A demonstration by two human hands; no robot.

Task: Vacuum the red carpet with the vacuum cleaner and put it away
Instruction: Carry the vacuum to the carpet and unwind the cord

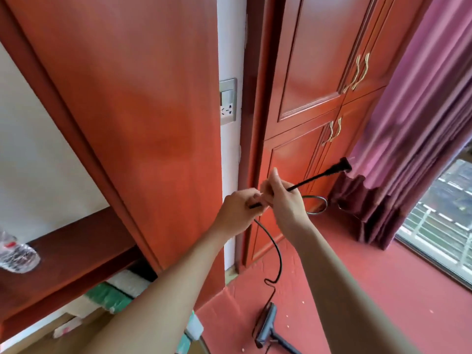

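Two hands pinch the black cord, my left hand and right hand close together, below and right of the wall socket. Its plug juts farther right, past my right hand. If I yank toward the socket, the slack could drag the vacuum cleaner, lying on the red carpet well below my grip.
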